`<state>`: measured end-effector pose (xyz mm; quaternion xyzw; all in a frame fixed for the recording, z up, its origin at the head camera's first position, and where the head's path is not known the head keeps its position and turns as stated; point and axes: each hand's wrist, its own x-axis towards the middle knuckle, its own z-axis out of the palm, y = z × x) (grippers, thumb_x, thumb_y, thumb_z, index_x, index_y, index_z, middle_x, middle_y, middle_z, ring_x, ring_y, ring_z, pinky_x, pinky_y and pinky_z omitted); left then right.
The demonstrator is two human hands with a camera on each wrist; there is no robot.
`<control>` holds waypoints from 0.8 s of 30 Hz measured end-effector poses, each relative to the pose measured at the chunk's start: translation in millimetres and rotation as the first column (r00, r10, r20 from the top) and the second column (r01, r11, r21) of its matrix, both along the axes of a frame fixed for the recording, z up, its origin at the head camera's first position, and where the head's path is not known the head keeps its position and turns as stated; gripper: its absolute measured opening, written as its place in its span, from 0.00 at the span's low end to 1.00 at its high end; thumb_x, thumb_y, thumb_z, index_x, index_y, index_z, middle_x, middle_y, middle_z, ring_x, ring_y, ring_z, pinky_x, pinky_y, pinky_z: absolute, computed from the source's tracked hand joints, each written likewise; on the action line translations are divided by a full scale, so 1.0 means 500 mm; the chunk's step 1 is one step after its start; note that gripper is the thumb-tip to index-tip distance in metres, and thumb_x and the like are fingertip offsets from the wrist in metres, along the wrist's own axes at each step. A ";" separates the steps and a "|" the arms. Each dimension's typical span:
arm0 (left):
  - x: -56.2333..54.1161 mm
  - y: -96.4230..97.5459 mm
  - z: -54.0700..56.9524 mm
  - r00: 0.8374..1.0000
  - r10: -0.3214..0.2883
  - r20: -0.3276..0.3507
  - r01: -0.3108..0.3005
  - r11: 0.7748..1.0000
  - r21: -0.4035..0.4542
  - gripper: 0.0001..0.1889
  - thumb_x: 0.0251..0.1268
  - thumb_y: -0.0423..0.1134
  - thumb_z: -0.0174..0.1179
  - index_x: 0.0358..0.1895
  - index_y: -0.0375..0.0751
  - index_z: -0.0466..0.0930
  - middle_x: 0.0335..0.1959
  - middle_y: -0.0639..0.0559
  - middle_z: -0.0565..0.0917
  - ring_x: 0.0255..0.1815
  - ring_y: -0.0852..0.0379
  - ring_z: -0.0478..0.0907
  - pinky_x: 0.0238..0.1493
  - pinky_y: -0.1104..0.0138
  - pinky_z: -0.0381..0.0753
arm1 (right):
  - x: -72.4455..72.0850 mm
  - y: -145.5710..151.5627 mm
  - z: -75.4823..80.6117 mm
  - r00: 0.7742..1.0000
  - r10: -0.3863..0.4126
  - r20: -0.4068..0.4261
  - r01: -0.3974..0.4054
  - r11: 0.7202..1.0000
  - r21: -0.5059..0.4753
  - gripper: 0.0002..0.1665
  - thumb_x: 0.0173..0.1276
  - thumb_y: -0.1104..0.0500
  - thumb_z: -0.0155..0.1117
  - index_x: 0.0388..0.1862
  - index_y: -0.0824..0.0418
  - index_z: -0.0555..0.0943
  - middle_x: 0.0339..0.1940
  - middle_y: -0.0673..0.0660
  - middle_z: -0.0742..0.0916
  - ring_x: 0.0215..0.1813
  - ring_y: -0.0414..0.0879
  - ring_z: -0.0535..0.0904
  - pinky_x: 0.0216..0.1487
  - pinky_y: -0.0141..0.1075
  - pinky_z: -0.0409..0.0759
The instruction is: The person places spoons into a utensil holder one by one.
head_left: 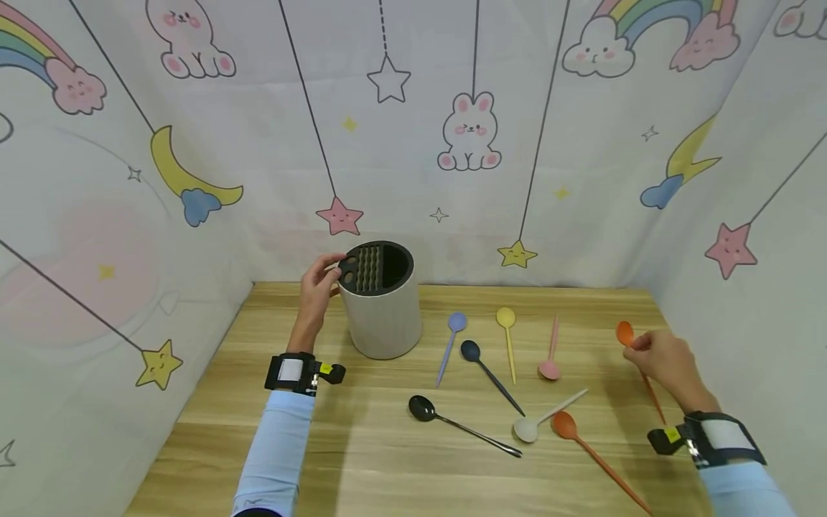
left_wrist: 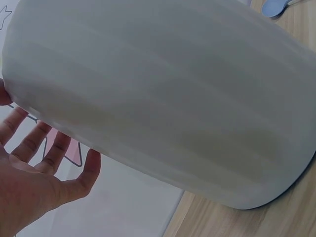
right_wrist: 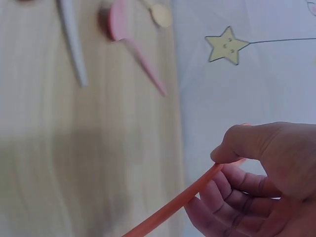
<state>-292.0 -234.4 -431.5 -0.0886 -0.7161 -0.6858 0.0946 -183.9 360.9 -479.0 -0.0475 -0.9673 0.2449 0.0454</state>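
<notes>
My left hand (head_left: 314,296) holds the upper left edge of a light grey utensil holder (head_left: 385,327), fingertips at its black slotted top. In the left wrist view the bent fingers (left_wrist: 58,153) touch the holder's side (left_wrist: 163,98). At the table's right, my right hand (head_left: 668,362) pinches an orange spoon (head_left: 624,333) just below its bowl, the handle slanting down towards me. The right wrist view shows the thumb pressing that spoon's handle (right_wrist: 170,207) against the fingers; its bowl is mostly hidden there.
Between the hands lie a purple spoon (head_left: 456,322), navy spoon (head_left: 471,351), yellow spoon (head_left: 506,317), pink spoon (head_left: 549,370), black spoon (head_left: 423,408), off-white spoon (head_left: 526,430) and darker orange spoon (head_left: 565,425). A printed cloth (head_left: 413,187) stands behind the wooden table (head_left: 388,474) and along its sides.
</notes>
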 end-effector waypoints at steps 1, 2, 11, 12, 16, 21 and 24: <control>0.000 0.000 0.000 1.000 -0.002 -0.002 0.002 1.000 0.000 0.20 0.80 0.31 0.48 0.67 0.26 0.72 0.67 0.33 0.74 0.47 0.59 0.79 0.54 0.53 0.79 | -0.004 -0.005 0.009 1.000 0.001 -0.018 -0.001 1.000 -0.005 0.15 0.62 0.60 0.69 0.33 0.74 0.82 0.27 0.63 0.86 0.28 0.52 0.79 0.27 0.40 0.74; 0.001 0.000 0.001 1.000 -0.002 -0.004 0.002 1.000 -0.002 0.20 0.80 0.31 0.48 0.67 0.26 0.72 0.67 0.33 0.74 0.48 0.59 0.79 0.54 0.53 0.80 | -0.008 -0.010 0.018 0.999 0.008 -0.046 -0.008 1.000 -0.005 0.14 0.62 0.60 0.69 0.33 0.73 0.82 0.27 0.63 0.86 0.28 0.52 0.79 0.27 0.40 0.74; -0.039 -0.016 -0.055 0.999 0.029 -0.036 -0.029 1.000 -0.003 0.19 0.81 0.38 0.48 0.66 0.33 0.75 0.68 0.39 0.75 0.60 0.49 0.77 0.61 0.38 0.73 | -0.054 -0.081 0.093 0.982 0.057 -0.178 -0.070 0.995 -0.069 0.11 0.63 0.62 0.69 0.36 0.71 0.83 0.31 0.64 0.87 0.33 0.55 0.82 0.32 0.39 0.76; -0.038 -0.017 -0.054 0.999 0.029 -0.035 -0.029 1.000 -0.002 0.19 0.81 0.38 0.48 0.66 0.33 0.75 0.68 0.39 0.75 0.60 0.49 0.77 0.62 0.37 0.73 | -0.060 -0.089 0.100 0.979 0.065 -0.191 -0.080 0.994 -0.071 0.10 0.63 0.62 0.69 0.37 0.71 0.83 0.31 0.64 0.87 0.33 0.55 0.82 0.32 0.39 0.77; -0.037 -0.020 -0.053 0.999 0.026 -0.026 -0.026 1.000 -0.005 0.19 0.81 0.38 0.48 0.67 0.32 0.74 0.68 0.38 0.74 0.60 0.52 0.77 0.61 0.40 0.74 | -0.081 -0.124 0.128 0.974 0.086 -0.211 -0.105 0.991 -0.080 0.11 0.65 0.62 0.68 0.39 0.70 0.82 0.34 0.65 0.87 0.35 0.55 0.82 0.34 0.39 0.76; -0.035 -0.021 -0.051 0.999 0.027 -0.022 -0.027 1.000 -0.006 0.20 0.81 0.38 0.47 0.68 0.32 0.73 0.68 0.36 0.75 0.58 0.54 0.78 0.57 0.49 0.78 | -0.110 -0.172 0.162 0.967 0.114 -0.230 -0.141 0.984 -0.105 0.11 0.67 0.61 0.69 0.41 0.70 0.82 0.36 0.65 0.87 0.37 0.56 0.82 0.36 0.40 0.77; -0.034 -0.021 -0.052 0.999 0.030 -0.020 -0.030 1.000 0.007 0.20 0.81 0.39 0.48 0.67 0.33 0.74 0.66 0.36 0.76 0.56 0.53 0.78 0.56 0.50 0.77 | -0.128 -0.202 0.180 0.959 0.135 -0.249 -0.171 0.977 -0.130 0.10 0.67 0.62 0.69 0.40 0.69 0.82 0.35 0.65 0.87 0.37 0.56 0.83 0.37 0.38 0.77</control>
